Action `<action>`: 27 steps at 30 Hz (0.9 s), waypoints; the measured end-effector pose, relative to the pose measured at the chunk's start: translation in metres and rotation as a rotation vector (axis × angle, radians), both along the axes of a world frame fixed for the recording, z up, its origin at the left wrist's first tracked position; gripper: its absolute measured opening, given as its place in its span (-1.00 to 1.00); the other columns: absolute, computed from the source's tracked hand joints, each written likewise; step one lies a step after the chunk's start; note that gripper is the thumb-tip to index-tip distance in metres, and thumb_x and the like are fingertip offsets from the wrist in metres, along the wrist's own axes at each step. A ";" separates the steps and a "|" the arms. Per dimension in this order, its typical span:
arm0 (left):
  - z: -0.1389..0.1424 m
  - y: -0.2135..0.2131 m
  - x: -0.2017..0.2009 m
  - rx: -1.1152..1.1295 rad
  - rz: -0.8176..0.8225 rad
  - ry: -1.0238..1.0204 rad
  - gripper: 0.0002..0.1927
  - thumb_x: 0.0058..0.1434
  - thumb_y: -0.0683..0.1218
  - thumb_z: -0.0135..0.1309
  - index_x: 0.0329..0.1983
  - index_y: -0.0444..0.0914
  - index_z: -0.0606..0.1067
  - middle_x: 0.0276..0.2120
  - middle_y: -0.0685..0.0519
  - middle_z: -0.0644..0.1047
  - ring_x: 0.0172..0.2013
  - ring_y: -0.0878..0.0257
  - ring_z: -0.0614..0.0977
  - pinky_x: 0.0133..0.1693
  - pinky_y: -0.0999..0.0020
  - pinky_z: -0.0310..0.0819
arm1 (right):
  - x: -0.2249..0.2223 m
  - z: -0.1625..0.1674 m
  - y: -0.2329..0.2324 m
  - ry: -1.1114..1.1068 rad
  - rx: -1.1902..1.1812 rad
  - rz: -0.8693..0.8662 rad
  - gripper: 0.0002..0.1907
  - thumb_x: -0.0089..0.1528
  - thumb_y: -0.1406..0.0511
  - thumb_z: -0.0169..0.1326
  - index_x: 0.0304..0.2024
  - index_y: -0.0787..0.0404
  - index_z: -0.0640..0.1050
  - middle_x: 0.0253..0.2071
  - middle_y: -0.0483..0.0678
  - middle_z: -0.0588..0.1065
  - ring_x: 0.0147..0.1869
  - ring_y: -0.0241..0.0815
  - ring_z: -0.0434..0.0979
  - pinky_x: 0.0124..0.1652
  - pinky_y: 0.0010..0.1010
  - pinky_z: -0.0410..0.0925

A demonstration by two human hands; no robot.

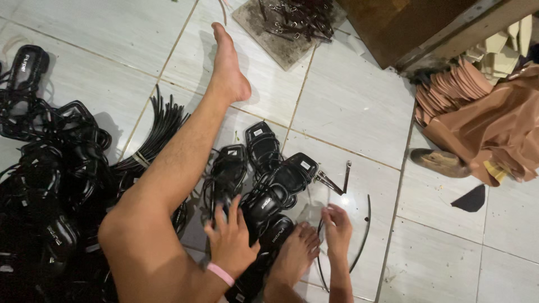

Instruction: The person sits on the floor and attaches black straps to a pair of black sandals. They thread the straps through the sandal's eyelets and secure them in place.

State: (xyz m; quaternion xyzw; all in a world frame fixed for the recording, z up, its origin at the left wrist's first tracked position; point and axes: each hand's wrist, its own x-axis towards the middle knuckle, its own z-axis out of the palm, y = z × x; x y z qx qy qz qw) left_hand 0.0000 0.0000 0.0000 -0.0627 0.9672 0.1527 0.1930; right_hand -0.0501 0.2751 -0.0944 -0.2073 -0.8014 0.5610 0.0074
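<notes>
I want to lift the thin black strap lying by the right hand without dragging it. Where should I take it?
Pinch the thin black strap at its upper free end, coming from the right, where bare tile is open. It lies flat in a long curve; its lower end runs near the right hand.

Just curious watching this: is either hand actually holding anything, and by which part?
The right hand pinches a thin black strap near its end. The left hand rests on a black sandal.

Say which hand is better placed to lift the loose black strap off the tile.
Right. The right hand already rests beside the strap, while the left hand lies on the sandals, farther off.
</notes>
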 end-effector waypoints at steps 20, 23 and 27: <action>-0.021 -0.015 0.051 0.342 -0.157 0.470 -0.64 0.19 -0.01 0.04 0.07 0.12 0.55 0.15 -0.06 0.33 0.22 -0.06 0.39 0.12 -0.23 0.22 | 0.021 0.017 0.004 0.184 -0.363 -0.260 -0.59 0.48 0.23 -0.05 0.24 0.40 0.52 -0.45 -0.25 0.27 -0.47 -0.49 0.18 -0.49 -0.61 0.14; -0.011 -0.016 0.024 0.315 -0.287 0.632 -0.48 0.17 -0.20 -0.05 0.11 0.18 0.54 0.25 -0.06 0.33 0.27 0.00 0.40 0.14 -0.11 0.30 | 0.013 0.026 -0.005 0.106 -0.656 -0.254 -0.56 0.46 0.22 -0.07 0.29 0.36 0.47 -0.38 -0.26 0.30 -0.41 -0.48 0.17 -0.46 -0.61 0.10; -0.008 -0.019 -0.030 0.582 -0.510 0.543 -0.21 0.03 -0.41 -0.09 0.28 0.09 0.49 0.37 -0.21 0.26 0.33 -0.07 0.34 0.21 0.08 0.34 | 0.005 0.041 -0.012 0.057 -0.913 -0.276 -0.56 0.36 0.29 -0.04 0.29 0.27 0.44 -0.25 -0.25 0.41 -0.26 -0.42 0.34 -0.28 -0.52 0.27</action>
